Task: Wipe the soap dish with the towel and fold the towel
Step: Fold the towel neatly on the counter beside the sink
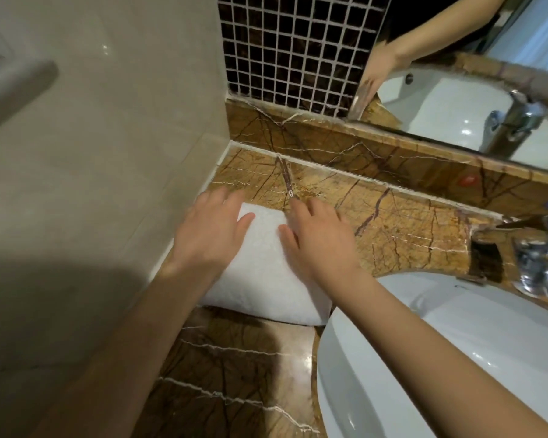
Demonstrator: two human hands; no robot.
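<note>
A white towel [266, 279] lies folded into a thick rectangle on the brown marble counter [402, 222], close to the left wall. My left hand [209, 235] rests flat on its left part, fingers spread. On the towel's right part my right hand [317, 241] lies palm down, fingers apart. Neither hand grips the cloth. No soap dish shows in this view.
A white basin [424, 358] fills the lower right, touching the towel's corner. A chrome tap [538, 257] stands at the right edge. A mirror [456, 99] and dark mosaic tiles [291, 49] rise behind the counter. A beige tiled wall [108, 153] bounds the left.
</note>
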